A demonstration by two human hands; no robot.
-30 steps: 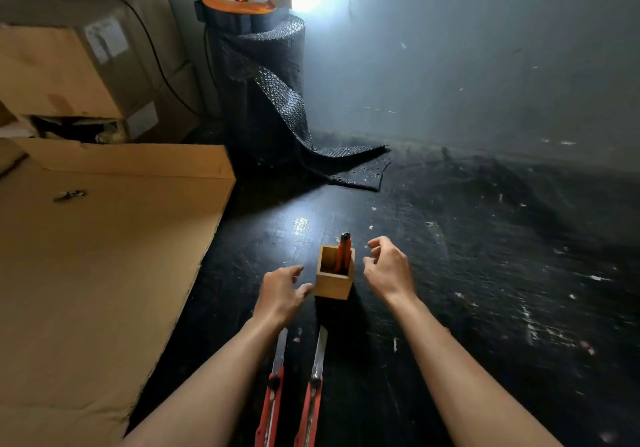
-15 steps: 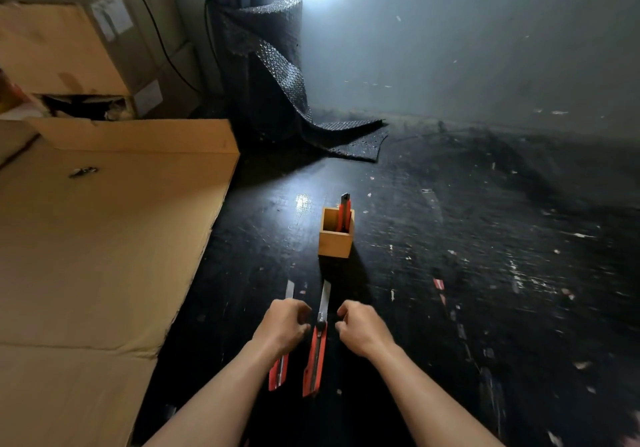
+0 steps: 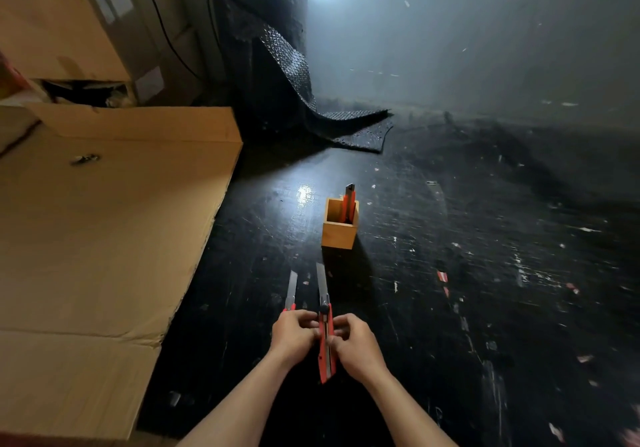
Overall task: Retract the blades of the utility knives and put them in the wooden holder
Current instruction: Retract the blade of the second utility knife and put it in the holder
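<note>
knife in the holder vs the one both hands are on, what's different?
The knife in the wooden holder stands upright in the wooden holder, no blade visible, untouched. The held knife lies low over the floor, blade extended, gripped by the left hand and right hand. Both have red bodies.

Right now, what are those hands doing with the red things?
Both hands, left and right, grip one red utility knife whose blade sticks out. A second knife, blade out too, lies beside it, partly under the left hand. One knife already stands in the wooden holder.
</note>
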